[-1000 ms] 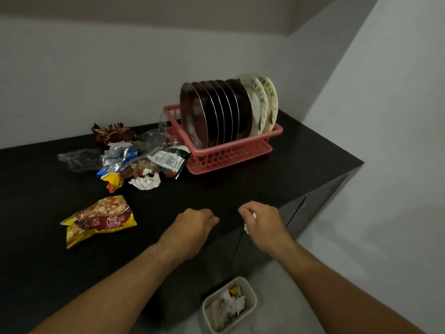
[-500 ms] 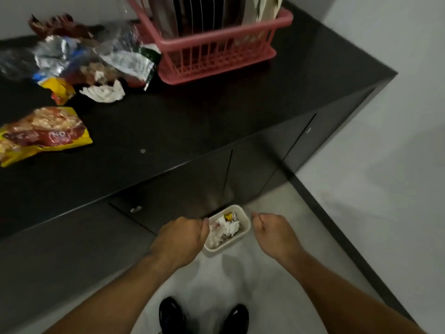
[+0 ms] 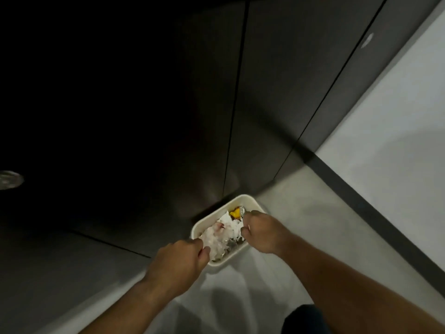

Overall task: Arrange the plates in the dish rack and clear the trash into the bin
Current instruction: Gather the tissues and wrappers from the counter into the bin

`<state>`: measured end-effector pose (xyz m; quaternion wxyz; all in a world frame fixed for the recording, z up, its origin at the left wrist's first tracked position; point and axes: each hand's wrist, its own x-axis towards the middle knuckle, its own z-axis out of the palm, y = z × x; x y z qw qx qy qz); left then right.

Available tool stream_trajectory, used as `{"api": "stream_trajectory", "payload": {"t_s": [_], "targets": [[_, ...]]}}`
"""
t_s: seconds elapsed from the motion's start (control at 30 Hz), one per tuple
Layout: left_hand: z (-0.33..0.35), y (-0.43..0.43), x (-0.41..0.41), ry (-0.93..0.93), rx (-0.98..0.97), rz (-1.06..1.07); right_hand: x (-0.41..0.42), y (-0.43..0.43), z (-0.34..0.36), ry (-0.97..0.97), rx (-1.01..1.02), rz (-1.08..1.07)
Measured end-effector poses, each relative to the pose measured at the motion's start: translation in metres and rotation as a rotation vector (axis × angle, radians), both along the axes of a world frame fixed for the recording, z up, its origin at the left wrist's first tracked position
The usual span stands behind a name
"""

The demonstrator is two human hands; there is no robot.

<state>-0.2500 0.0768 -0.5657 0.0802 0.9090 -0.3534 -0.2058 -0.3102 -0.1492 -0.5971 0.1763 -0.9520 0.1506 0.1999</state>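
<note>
Where the dark cabinet front point(image 3: 265, 92) meets the pale floor point(image 3: 313, 225), a cream rectangular bin point(image 3: 250, 200) with rounded corners stands on the floor, its far end just beside the cabinet base. Inside lies the trash: crumpled white paper point(image 3: 226, 227) fills most of it, a yellow wrapper point(image 3: 234, 213) sits towards the far end, and silvery foil point(image 3: 232, 243) shows near the right wall. The left grip point(image 3: 178, 261) hangs over the near left corner of the bin, fingers curled under and thumb point(image 3: 206, 250) lying against the paper; whether anything is enclosed cannot be told. The right grip point(image 3: 262, 232) is over the right rim, fingers likewise curled inward beside the yellow wrapper; its contents, if any, are hidden. Both forearms enter from the lower edge. A round knob point(image 3: 9, 179) shows on the cabinet at far left. A dark skirting strip point(image 3: 361, 201) runs below the white wall point(image 3: 397, 116) at right.
</note>
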Motion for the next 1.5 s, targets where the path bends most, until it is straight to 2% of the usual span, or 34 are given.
{"api": "stream_trajectory", "payload": {"t_s": [0.17, 0.3, 0.5, 0.6, 0.7, 0.83, 0.93, 1.07, 1.3, 1.5], "targets": [[-0.080, -0.002, 0.009, 0.014, -0.062, 0.036, 0.042, -0.010, -0.101, 0.039, 0.000, 0.041], [-0.112, -0.008, 0.012, 0.029, -0.159, 0.028, 0.053, -0.013, -0.145, 0.125, 0.085, 0.038], [-0.133, -0.053, 0.023, 0.008, -0.297, 0.010, 0.040, -0.040, -0.129, 0.003, 0.150, -0.055], [-0.151, -0.082, 0.033, 0.056, -0.234, 0.004, 0.029, -0.057, -0.111, -0.100, 0.148, -0.117], [-0.172, -0.092, 0.037, 0.171, -0.056, -0.133, 0.019, -0.060, -0.103, -0.195, 0.129, -0.109], [-0.168, -0.086, 0.035, 0.210, -0.164, -0.088, 0.012, -0.052, -0.097, -0.239, 0.140, -0.093], [-0.132, -0.081, 0.039, 0.146, -0.212, -0.062, 0.009, -0.042, -0.073, -0.233, 0.165, -0.105], [-0.040, -0.069, 0.041, 0.082, -0.271, -0.107, 0.000, -0.029, 0.002, -0.250, 0.172, -0.107], [0.183, -0.057, 0.027, 0.000, -0.392, -0.207, -0.018, -0.028, 0.204, -0.275, 0.158, -0.166], [0.340, -0.019, 0.005, -0.022, -0.495, -0.066, -0.039, -0.018, 0.358, -0.372, 0.206, -0.209]]}}
